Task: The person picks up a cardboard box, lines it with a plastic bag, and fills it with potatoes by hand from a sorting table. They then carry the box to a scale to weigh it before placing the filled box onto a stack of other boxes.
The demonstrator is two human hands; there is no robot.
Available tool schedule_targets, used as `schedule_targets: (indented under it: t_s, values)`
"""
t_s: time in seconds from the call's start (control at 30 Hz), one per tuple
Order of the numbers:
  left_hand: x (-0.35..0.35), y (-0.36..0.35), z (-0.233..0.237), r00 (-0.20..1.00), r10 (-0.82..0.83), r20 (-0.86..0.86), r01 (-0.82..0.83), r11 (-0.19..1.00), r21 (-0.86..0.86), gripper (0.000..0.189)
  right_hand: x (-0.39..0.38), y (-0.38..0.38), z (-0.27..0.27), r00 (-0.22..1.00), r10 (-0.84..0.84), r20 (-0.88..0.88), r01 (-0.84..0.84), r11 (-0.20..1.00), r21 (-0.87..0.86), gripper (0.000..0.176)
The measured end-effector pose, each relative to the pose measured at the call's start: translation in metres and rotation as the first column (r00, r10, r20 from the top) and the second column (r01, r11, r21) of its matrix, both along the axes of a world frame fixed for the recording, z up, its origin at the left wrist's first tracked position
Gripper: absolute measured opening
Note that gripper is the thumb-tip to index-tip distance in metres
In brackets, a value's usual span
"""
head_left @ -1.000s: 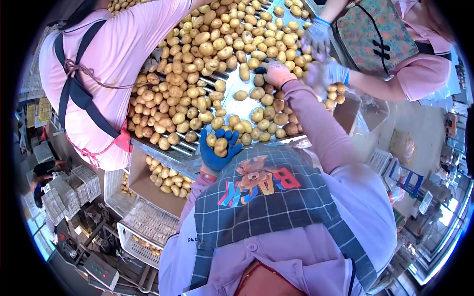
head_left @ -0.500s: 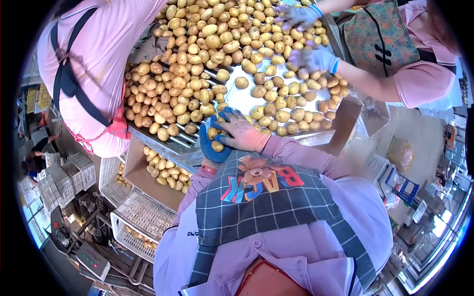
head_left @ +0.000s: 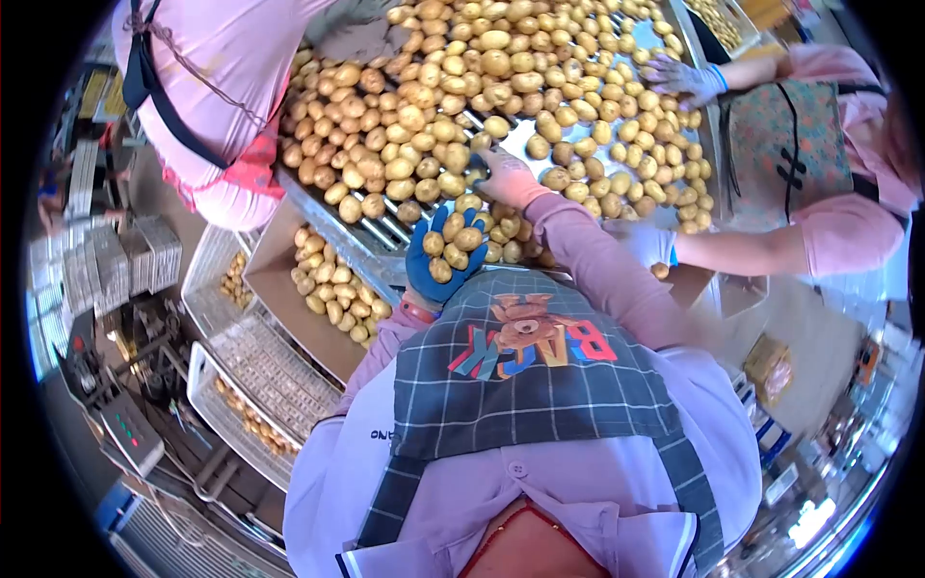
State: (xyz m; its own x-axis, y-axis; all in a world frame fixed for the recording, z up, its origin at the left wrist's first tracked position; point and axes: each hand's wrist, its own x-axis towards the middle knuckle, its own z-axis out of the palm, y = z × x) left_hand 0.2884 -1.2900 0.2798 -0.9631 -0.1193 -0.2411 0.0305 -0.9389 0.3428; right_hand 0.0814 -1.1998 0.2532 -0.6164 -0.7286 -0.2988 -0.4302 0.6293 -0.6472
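While my left hand clasps round yellow potatoes near table edge and box, my right hand's grip is unclear.

I wear a checked apron with a brown bear on it. A person in a pink shirt is on my left. On my right, another person wears a flowery apron. Past my left side are piled white crates and a grey box with red and green lights. A brown box sits on the floor.
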Motion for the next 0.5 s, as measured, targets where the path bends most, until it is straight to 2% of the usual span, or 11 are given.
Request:
schedule_targets:
  t_s: [0.03,0.07,0.1,0.13,0.2,0.23,0.27,0.3,0.33,0.4,0.5]
  values:
    - [0.0,-0.001,0.005,0.998,0.036,-0.047,-0.02,0.952,0.306,0.044,0.004,0.0,0.004,0.998,0.07,-0.011,-0.069,0.997,0.037,0.053]
    - [0.003,0.001,-0.001,0.997,0.06,-0.051,-0.061,0.998,-0.007,0.041,0.009,0.0,0.007,0.99,0.138,-0.023,-0.135,0.988,0.075,0.052]
    - [0.002,0.0,0.01,0.998,0.016,-0.055,-0.04,0.875,-0.482,0.041,0.014,0.001,0.006,0.988,0.154,-0.033,-0.151,0.986,0.064,0.052]
    - [-0.001,0.0,0.014,0.998,0.048,-0.042,-0.063,0.642,-0.764,0.043,0.016,0.003,0.002,0.995,0.103,-0.019,-0.103,0.995,0.0,0.057]
    - [-0.003,0.002,0.018,0.988,0.155,0.004,-0.07,0.464,-0.883,0.05,0.029,0.006,-0.002,0.988,-0.154,-0.029,0.145,0.969,-0.198,0.057]
    - [-0.002,0.005,0.016,0.984,0.174,0.045,-0.071,0.61,-0.789,0.055,0.038,0.007,0.002,0.962,-0.26,0.085,0.274,0.915,-0.297,0.051]
    - [0.002,-0.001,0.005,0.995,0.077,-0.056,-0.09,0.954,-0.286,0.052,0.049,0.005,0.016,0.95,-0.245,0.196,0.303,0.877,-0.372,0.045]
    - [0.007,-0.007,-0.005,0.995,0.046,-0.086,-0.016,0.946,0.323,0.054,0.062,0.002,0.038,0.982,-0.112,0.155,0.169,0.887,-0.43,0.045]
    - [0.017,-0.001,-0.005,0.994,0.105,0.035,-0.111,0.927,0.358,0.06,0.076,0.0,0.056,0.994,0.02,0.11,0.036,0.875,-0.484,0.044]
    - [0.028,0.002,-0.009,0.987,0.159,-0.01,-0.136,0.871,0.472,0.06,0.101,-0.006,0.063,0.945,0.29,-0.152,-0.326,0.873,-0.362,0.043]
    - [0.054,0.004,-0.023,0.948,0.314,0.053,-0.316,0.904,0.288,0.063,0.123,-0.018,0.066,0.932,0.355,-0.069,-0.352,0.848,-0.397,0.043]
